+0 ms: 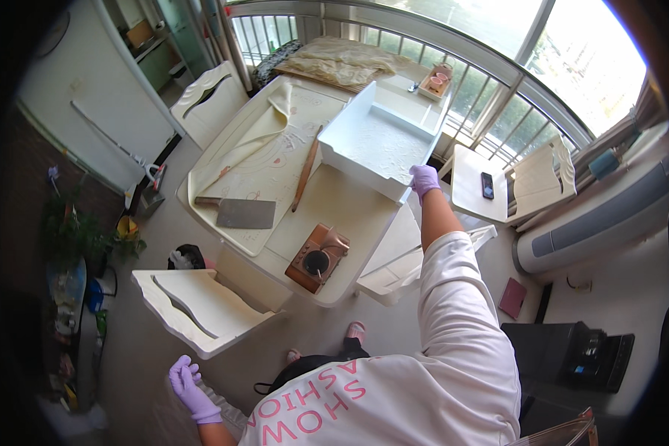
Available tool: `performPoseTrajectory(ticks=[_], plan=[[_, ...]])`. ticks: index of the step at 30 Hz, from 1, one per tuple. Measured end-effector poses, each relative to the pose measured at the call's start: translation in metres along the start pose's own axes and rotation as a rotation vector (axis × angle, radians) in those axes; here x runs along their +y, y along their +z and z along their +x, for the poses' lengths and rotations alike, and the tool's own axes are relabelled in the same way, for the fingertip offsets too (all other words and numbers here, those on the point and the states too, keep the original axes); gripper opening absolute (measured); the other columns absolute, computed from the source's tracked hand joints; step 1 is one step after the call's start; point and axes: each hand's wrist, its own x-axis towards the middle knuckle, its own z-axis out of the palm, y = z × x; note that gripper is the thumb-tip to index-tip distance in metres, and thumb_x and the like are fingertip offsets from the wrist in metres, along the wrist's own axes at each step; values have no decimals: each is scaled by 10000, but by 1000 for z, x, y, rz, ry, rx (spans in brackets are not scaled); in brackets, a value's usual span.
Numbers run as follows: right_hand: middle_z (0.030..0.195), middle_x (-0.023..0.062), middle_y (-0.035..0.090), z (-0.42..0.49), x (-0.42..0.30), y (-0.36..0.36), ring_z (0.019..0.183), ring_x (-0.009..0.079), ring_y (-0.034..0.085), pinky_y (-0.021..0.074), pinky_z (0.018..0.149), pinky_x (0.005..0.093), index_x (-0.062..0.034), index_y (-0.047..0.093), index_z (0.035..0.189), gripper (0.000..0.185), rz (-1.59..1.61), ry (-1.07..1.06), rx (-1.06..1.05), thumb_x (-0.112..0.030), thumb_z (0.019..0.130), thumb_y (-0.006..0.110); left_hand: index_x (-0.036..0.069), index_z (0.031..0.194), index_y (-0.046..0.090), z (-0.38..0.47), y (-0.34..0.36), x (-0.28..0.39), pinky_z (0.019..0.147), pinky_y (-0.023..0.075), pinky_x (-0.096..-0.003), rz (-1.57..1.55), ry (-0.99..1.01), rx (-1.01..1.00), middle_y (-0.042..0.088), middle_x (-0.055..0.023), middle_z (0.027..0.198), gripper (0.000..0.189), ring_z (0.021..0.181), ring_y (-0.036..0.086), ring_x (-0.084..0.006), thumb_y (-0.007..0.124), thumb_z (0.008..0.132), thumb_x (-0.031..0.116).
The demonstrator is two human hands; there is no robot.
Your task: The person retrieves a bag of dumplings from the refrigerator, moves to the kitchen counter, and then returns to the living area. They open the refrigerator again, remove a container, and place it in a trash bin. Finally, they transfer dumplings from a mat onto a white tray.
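Note:
My right hand [425, 179], in a lilac glove, grips the near right corner of a white plastic drawer [357, 167]. White flour-like powder and flakes cover the drawer's floor. It rests on the dining table [340, 195], partly over a pale printed mat [276, 178] dusted with the same powder. My left hand [188, 390], also gloved, hangs low at the left beside a chair, fingers loosely curled and nothing held. On the mat lie a cleaver [245, 213] and, near its right edge, a wooden rolling pin [306, 170].
A brown retro-style device [318, 259] sits on the table's near end. Chairs [206, 312] stand around the table, one bearing a phone [486, 185]. Toward the window are a crumpled translucent sheet [345, 58] and a tray with pink cups [436, 82]. A black appliance [574, 354] stands right.

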Motion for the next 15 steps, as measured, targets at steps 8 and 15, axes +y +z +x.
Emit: performPoseTrajectory(ticks=[8, 15], plan=[[561, 66, 500, -53, -53, 22, 448, 178, 480, 387, 429, 331, -9, 590, 678, 101, 169, -392, 173, -92, 700, 644, 52, 1042, 647, -22, -30, -3, 709, 458, -237, -71, 70, 67, 651, -33, 1017, 178, 818, 574, -85, 489, 975, 97], [629, 20, 591, -240, -125, 6, 555, 128, 527, 416, 529, 275, 17, 683, 738, 130, 102, -647, -105, -109, 722, 656, 66, 1056, 651, -8, -110, -40, 717, 469, -236, -201, 60, 126, 647, -22, 1009, 168, 832, 582, -90, 507, 986, 118]])
